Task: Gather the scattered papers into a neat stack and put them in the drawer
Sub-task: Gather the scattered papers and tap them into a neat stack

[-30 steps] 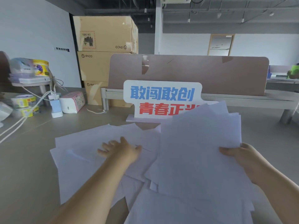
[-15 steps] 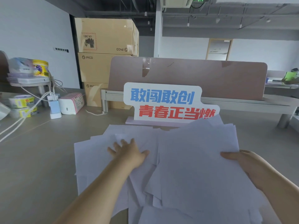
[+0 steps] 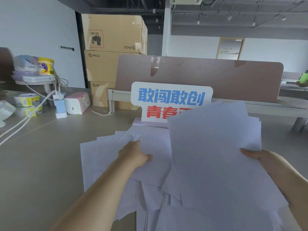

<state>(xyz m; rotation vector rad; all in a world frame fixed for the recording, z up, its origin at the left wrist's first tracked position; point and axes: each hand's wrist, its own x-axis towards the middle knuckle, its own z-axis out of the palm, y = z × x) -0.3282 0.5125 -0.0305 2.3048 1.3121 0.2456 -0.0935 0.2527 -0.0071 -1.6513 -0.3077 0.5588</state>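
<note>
Several white paper sheets lie overlapped on the grey desk (image 3: pixel 41 164). My right hand (image 3: pixel 256 155) grips the right edge of a raised, tilted bundle of papers (image 3: pixel 215 147) that hides part of the sign behind it. My left hand (image 3: pixel 135 154) rests on the loose sheets (image 3: pixel 103 157) at centre left, fingers curled and pinching a crumpled bit of paper. More sheets fan out toward the near edge under the bundle. No drawer is in view.
A white sign with blue and red characters (image 3: pixel 170 97) stands just behind the papers, before a pink desk divider (image 3: pixel 216 77). At left are a tissue pack (image 3: pixel 77 105), a charger with cables (image 3: pixel 60 107), tubs and a shelf. Cardboard boxes (image 3: pixel 113 34) are stacked behind.
My left hand has dragged the left sheets rightward, bunching them toward the middle, and its fingers have closed on paper. The right-hand bundle has risen and covers more of the sign.
</note>
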